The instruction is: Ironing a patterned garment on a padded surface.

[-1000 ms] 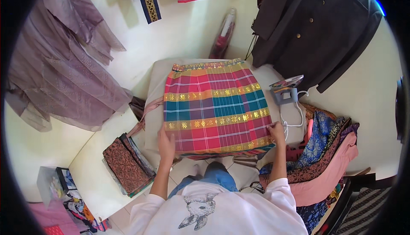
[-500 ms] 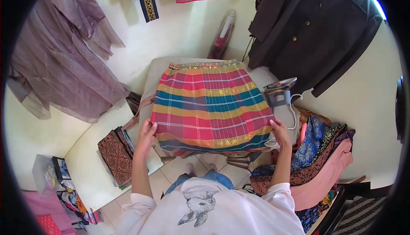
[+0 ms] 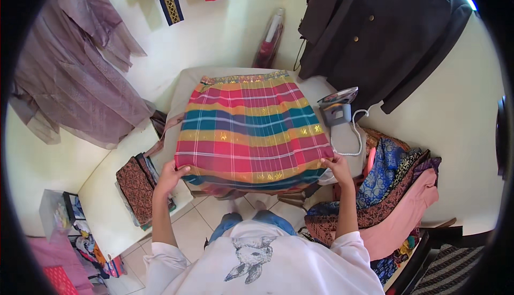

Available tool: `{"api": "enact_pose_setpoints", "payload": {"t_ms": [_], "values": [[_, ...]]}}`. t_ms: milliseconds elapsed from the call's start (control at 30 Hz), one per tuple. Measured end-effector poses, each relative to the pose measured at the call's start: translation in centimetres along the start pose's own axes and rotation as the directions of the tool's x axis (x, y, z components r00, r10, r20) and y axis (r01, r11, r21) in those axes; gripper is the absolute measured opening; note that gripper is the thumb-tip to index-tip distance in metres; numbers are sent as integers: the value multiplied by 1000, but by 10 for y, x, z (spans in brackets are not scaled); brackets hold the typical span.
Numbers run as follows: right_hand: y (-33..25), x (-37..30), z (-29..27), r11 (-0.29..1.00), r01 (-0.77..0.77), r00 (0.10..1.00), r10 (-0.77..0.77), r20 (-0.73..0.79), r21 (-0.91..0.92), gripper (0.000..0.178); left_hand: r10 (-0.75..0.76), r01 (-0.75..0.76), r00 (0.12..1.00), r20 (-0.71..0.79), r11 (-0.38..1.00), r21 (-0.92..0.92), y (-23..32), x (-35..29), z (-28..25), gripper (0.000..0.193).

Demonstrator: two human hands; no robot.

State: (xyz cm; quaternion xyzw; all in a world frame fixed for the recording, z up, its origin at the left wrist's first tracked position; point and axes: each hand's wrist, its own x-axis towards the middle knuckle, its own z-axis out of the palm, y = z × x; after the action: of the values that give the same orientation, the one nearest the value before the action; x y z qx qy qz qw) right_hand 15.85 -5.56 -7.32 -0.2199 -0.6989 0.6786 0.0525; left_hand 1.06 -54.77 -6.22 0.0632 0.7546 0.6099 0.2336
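A plaid skirt in red, teal and mustard bands with gold motifs lies spread over a pale padded ironing surface. Its gathered waistband is at the far end. My left hand pinches the skirt's near left edge, and my right hand grips the opposite edge at about the same height. Between them the cloth is stretched, with its lower part hanging over the near side of the surface. To the right of the skirt, a grey iron stands with its metal soleplate tilted upward and a white cord trailing down.
Folded dark patterned cloth rests on a white table at left. A heap of fabrics lies at right. A mauve garment and a dark buttoned jacket hang on the walls. A wrapped roll leans behind.
My view has shifted slightly, so the room sits further left. Both hands, still holding the skirt, have drawn a little toward me, and the cloth between them looks flatter.
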Motion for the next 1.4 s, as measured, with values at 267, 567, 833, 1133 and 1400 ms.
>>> {"api": "enact_pose_setpoints", "payload": {"t_ms": [267, 567, 833, 1133, 1400], "values": [[-18, 4, -6, 953, 172, 985, -170, -27, 248, 13, 269, -399, 798, -540, 906, -139, 55, -3, 29, 21], [-94, -9, -8, 677, 644, 758, -625, -184, 355, 25, 473, -674, 532, -702, 739, -13, 99, -13, -5, 22], [-163, -91, -42, 133, 856, 242, -957, -160, 499, 24, 534, -996, -7, -846, 70, 52, 166, -122, -40, 37], [-149, -113, -25, 429, 779, 470, -882, 27, 458, 40, 717, -854, 436, -543, 521, 2, 164, -139, -33, 35], [-165, 15, 48, 702, 562, 690, -689, -220, -437, 52, 654, -630, 424, -627, 710, 315, 147, 31, -56, 23]]}}
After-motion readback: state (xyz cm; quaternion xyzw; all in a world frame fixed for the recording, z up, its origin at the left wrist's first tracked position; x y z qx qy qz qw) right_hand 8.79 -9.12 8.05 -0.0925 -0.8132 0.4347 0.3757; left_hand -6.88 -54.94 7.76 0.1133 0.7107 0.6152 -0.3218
